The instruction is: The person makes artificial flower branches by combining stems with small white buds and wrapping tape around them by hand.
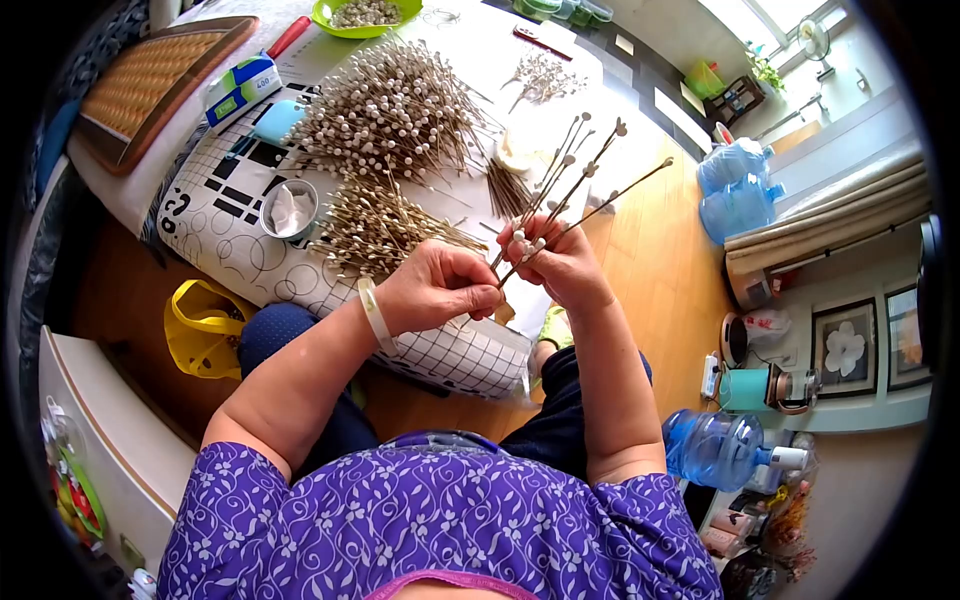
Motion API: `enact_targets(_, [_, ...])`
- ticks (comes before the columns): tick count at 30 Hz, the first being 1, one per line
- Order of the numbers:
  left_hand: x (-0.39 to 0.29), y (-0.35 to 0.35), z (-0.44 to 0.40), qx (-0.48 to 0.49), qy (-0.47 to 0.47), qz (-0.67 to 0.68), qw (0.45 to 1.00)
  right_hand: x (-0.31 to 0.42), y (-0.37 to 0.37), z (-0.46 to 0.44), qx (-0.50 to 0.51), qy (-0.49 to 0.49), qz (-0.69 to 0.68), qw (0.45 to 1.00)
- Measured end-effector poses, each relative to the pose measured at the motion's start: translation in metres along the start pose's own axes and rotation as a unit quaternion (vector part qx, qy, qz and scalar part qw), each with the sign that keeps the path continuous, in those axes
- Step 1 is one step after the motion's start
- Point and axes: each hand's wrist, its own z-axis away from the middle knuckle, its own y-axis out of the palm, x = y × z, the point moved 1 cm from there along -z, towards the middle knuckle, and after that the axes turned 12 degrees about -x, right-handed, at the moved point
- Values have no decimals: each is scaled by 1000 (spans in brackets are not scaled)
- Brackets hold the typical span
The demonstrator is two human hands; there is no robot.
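Note:
Between my two hands is a small bunch of thin brown artificial twigs [590,165] with white and brown buds, fanning up and away to the right. My left hand [440,285], with a pale bangle on its wrist, pinches the lower ends of the stems. Higher up, my right hand [562,262] has its fingers closed around the stems near some white buds. Just beyond the left hand lies a pile of stems with pale, elongated buds [385,225]. Behind it spreads a larger heap of white-berry stems [385,110]. A bundle of bare brown stems [508,190] lies past my hands.
On the patterned tablecloth [250,265] stand a small tub with white contents [290,210], a tissue pack [243,90] and a green bowl [365,15]. A yellow bag [205,335] hangs low at the left. Large blue water bottles [735,195] stand at the right.

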Motion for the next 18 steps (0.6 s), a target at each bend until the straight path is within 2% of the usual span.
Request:
enact_targets(8, [3,0,-5,4,-26,-13,1000,-14,-9,-6,24,-10,-31,999])
enact_targets(11, [6,-1,-6,-11,-37,-20,999,-14,-5,-4,-3,-15,9,1000])
enact_targets(14, [10,-1,-8,-12,-11,-27,1000,-19,-9,-6,-17,-62,-13,998])
enact_targets(16, [9,0,-9,-92,-35,-10,995,-18,-19,-9,-84,-66,5,994])
enact_targets(18, [13,-5,-12,-124,-49,-27,991,-15,-42,-14,-133,-86,-52,986])
